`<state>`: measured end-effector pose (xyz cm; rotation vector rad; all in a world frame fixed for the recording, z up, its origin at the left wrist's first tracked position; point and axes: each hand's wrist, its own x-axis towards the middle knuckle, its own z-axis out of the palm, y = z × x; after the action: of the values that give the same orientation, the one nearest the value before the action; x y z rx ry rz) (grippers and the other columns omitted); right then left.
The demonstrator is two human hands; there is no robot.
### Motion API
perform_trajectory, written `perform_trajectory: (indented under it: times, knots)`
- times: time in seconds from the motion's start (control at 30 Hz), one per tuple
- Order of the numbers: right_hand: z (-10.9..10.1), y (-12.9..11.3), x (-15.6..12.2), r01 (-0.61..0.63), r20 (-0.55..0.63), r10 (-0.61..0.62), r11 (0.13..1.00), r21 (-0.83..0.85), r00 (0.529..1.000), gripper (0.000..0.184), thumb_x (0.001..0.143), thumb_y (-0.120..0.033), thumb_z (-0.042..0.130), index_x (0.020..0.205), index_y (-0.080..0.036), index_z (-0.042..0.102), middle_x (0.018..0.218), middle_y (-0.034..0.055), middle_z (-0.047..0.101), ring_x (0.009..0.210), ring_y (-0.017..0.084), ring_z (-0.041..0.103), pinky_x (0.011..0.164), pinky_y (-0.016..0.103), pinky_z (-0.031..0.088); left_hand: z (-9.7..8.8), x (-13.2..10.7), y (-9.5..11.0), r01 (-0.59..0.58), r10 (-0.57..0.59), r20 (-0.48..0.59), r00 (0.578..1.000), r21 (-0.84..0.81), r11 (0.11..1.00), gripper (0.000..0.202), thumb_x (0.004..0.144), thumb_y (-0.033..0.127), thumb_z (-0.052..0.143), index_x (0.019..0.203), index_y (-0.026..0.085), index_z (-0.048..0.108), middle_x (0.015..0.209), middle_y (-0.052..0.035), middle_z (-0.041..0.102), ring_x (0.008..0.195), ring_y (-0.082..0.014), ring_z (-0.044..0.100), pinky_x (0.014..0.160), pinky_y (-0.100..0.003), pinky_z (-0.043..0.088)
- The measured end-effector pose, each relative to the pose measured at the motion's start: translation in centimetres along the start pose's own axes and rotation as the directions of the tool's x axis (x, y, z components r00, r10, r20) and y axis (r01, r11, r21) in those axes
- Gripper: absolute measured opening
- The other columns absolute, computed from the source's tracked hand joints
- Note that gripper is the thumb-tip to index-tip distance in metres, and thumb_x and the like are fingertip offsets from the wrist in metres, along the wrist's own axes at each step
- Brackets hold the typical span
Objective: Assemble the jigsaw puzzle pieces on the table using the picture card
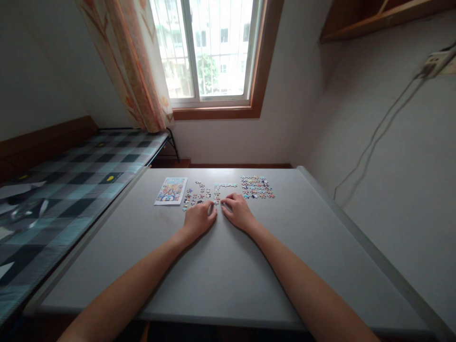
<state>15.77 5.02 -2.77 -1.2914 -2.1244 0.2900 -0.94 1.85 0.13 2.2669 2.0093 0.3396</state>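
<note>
On the grey table, my left hand rests with its fingers curled in and closed, beside the lower end of a joined strip of jigsaw pieces. My right hand faces it from the other side, thumb and fingers bent together by the same end. Anything pinched in either hand is too small to make out. The joined strip forms a corner, with one side running down and another along the top. Loose jigsaw pieces lie just beyond my left hand, and the hand hides some of them.
A denser group of loose pieces lies beyond my right hand. At the left is a colourful picture sheet. The table meets a bed with a checked cover on the left and a wall with a cable on the right.
</note>
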Motion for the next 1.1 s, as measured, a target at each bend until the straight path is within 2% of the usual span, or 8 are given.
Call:
perform_trajectory:
  times: [0.47,0.7,0.83,0.93,1.1]
  knots:
    - [-0.06,-0.08,-0.06,-0.001,0.009,0.001,1.0,-0.005,1.0,0.019,0.082,-0.026,0.057,0.098,-0.023,0.068,0.097,0.0063,0.056,0.096,0.02,0.047,0.089,0.035,0.037,0.27,0.09,-0.2,-0.019,0.019,-0.024,1.0,0.0,1.0,0.034,0.087,0.044,0.041,0.11,0.028,0.062,0.087,-0.004,0.069,0.077,-0.0196,0.063,0.067,-0.027,0.041]
    - [-0.16,-0.13,-0.03,-0.001,0.006,0.001,1.0,-0.006,1.0,0.019,0.082,-0.026,0.058,0.098,-0.023,0.068,0.097,0.0064,0.056,0.095,0.02,0.047,0.088,0.035,0.037,0.13,0.07,-0.05,-0.006,0.006,0.0,1.0,0.013,1.0,0.036,0.088,0.045,0.04,0.111,0.027,0.061,0.088,-0.0051,0.069,0.08,-0.0203,0.064,0.069,-0.027,0.041]
    - [-0.08,-0.05,-0.01,-0.002,0.014,0.002,1.0,-0.004,1.0,0.019,0.083,-0.027,0.057,0.098,-0.023,0.068,0.096,0.0061,0.056,0.095,0.02,0.047,0.088,0.035,0.037,0.1,0.12,0.06,0.008,-0.008,-0.003,1.0,0.047,0.999,0.04,0.088,0.044,0.04,0.12,0.027,0.055,0.087,-0.0057,0.069,0.08,-0.021,0.064,0.068,-0.028,0.042]
    - [-0.12,-0.1,-0.01,0.0,0.01,0.0,1.0,-0.007,1.0,0.019,0.083,-0.027,0.057,0.098,-0.023,0.067,0.097,0.006,0.056,0.094,0.019,0.047,0.088,0.035,0.037,0.08,0.18,0.01,-0.049,0.049,-0.004,0.999,0.063,0.997,0.043,0.088,0.043,0.04,0.128,0.03,0.047,0.088,-0.0053,0.07,0.081,-0.0212,0.065,0.068,-0.028,0.043]
    - [-0.29,-0.29,0.03,-0.004,0.016,0.005,1.0,-0.008,1.0,0.019,0.083,-0.027,0.057,0.098,-0.022,0.067,0.096,0.006,0.057,0.094,0.019,0.047,0.088,0.035,0.036,-0.08,0.22,-0.09,-0.113,0.112,0.022,0.993,0.066,0.991,0.039,0.09,0.04,0.037,0.125,0.033,0.052,0.096,-0.0057,0.07,0.086,-0.0212,0.065,0.073,-0.029,0.043]
